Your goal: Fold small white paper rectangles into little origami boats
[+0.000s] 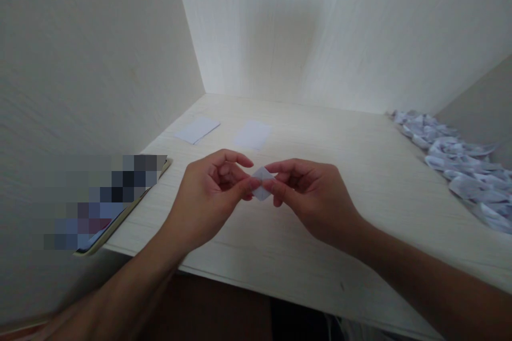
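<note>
Between my two hands is a small piece of folded white paper (263, 175), diamond-shaped, with a crease down its middle. My left hand (214, 186) pinches its left corner between thumb and fingers, the index finger arched above it. From the other side, my right hand (310, 192) grips the right corner, thumb in front and fingers behind. Both thumb tips nearly meet at the paper's centre. The paper is held above the table, and its back side is hidden by the fingers.
Flat on the pale table (340, 144) lie a stack of white paper (198, 129) and a white sheet (253, 134). Many folded white paper pieces (460, 162) are heaped along the right side. A pixelated device (124, 197) leans at the left edge. Walls enclose the back and sides.
</note>
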A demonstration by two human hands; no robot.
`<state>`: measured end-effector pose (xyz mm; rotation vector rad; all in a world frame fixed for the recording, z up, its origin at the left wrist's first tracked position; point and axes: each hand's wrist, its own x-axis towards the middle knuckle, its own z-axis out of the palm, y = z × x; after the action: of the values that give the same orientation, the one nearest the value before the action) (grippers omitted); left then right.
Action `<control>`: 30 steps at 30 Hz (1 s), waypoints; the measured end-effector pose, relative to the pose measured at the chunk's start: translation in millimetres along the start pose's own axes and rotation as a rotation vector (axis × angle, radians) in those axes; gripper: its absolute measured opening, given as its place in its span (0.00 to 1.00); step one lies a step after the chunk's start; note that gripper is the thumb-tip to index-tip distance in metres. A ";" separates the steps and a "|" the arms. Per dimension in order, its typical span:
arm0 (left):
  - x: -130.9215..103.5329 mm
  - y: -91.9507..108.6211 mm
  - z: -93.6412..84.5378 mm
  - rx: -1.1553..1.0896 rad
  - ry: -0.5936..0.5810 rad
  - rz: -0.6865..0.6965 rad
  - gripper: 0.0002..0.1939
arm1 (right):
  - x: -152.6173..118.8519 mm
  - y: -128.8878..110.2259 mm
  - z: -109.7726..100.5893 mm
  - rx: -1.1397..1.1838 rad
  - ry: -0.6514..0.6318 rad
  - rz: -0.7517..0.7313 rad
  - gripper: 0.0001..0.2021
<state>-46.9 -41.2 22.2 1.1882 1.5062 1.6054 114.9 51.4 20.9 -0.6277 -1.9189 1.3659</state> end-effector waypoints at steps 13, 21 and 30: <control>6.2 -2.4 -12.0 0.065 -0.030 -0.028 0.09 | 8.5 2.4 -5.4 0.151 -0.090 0.111 0.11; 7.2 -1.5 -9.9 0.010 -0.021 -0.044 0.09 | 12.6 5.3 -10.8 0.151 -0.130 0.112 0.13; 8.8 -2.6 -13.5 -0.043 -0.038 -0.018 0.08 | 17.2 10.1 -20.2 0.242 -0.254 0.051 0.07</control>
<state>-63.0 -38.4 22.1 1.1718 1.4474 1.5868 119.2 79.4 20.0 -0.4021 -1.8984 1.7481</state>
